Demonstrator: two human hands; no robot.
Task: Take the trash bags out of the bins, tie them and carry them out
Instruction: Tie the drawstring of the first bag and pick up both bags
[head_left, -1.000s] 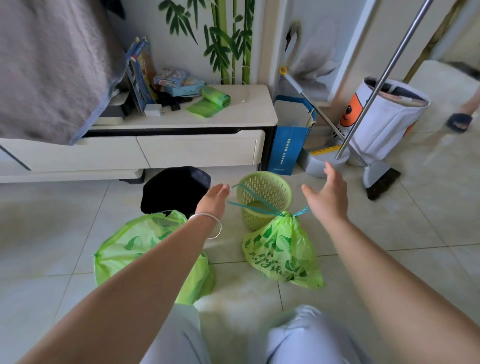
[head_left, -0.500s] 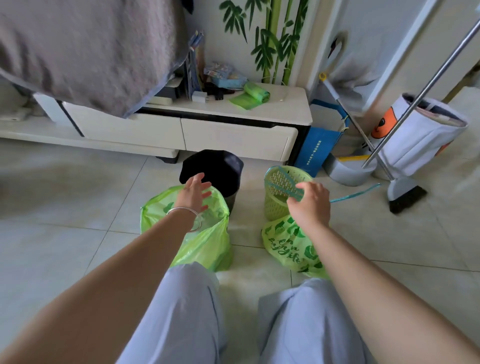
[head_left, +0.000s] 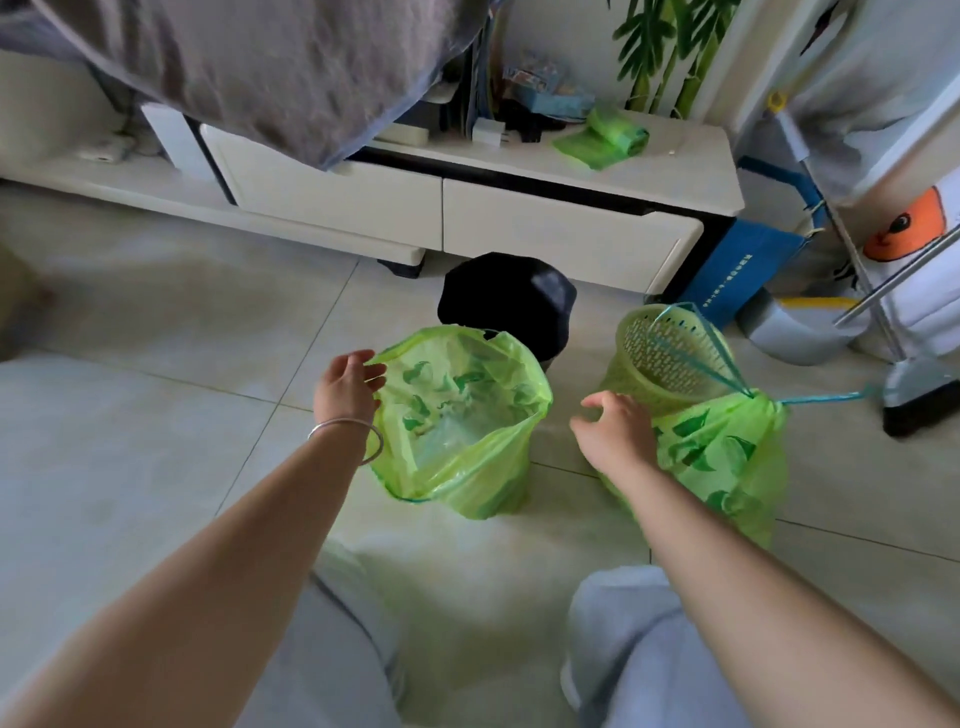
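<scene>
An open green trash bag (head_left: 467, 441) stands on the floor tiles in the middle, its mouth wide. My left hand (head_left: 345, 387) pinches the bag's left rim. To the right lies a second green bag (head_left: 727, 457), cinched shut by a blue drawstring (head_left: 821, 399). My right hand (head_left: 615, 434) hovers between the two bags with fingers spread and holds nothing. Behind the open bag sits a black bin (head_left: 511, 304). A bare green mesh bin (head_left: 670, 358) stands behind the tied bag.
A white low cabinet (head_left: 519, 218) runs along the back with a roll of green bags (head_left: 605, 137) on top. A blue paper bag (head_left: 743, 265), a dustpan (head_left: 800, 325) and a broom (head_left: 917, 389) stand at the right. Grey cloth (head_left: 260, 67) hangs at top left.
My right hand has let go of the tied bag's drawstring and moved left toward the open bag. My left hand has taken hold of the open bag's rim. The view shifted closer.
</scene>
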